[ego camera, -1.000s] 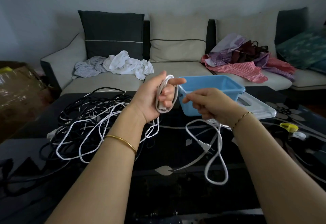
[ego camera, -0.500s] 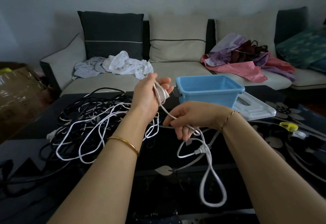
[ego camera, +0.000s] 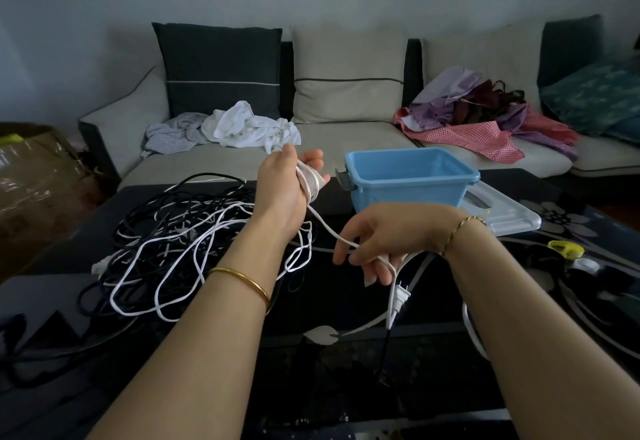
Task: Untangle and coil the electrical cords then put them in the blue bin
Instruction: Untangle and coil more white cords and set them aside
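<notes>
Holding one white cord (ego camera: pixel 325 228) in both hands. Left hand (ego camera: pixel 282 190) is raised and grips a small coil (ego camera: pixel 311 181) of it, with the loops wrapped across the palm and fingers and the thumb curled round them. From the coil the cord runs taut, down and right, to my right hand (ego camera: pixel 381 242). That hand is lower and nearer me and pinches the cord between thumb and fingers. Past the pinch the cord drops. Its plug (ego camera: pixel 400 297) dangles just under the fingertips, prongs up, above the table (ego camera: pixel 329 387). A white loop shows beside my right forearm; cannot tell if it is the same cord.

Bin (ego camera: pixel 408 180) sits on the table beyond my right hand, open top. Clear lid (ego camera: pixel 509 218) lies flat at its right; touching or tucked under, cannot tell. Tangle (ego camera: pixel 180 242) of black and white cords lies on the table's left half, partly behind my left forearm, uncoiled.

Sofa (ego camera: pixel 346 138) stands behind the table, with white clothes (ego camera: pixel 249 128) on the left seat and a red and purple pile (ego camera: pixel 485 117) on the right. Cardboard box (ego camera: pixel 31 176) is at far left. Small yellow item (ego camera: pixel 566 249) sits on the table at right, too small to identify.
</notes>
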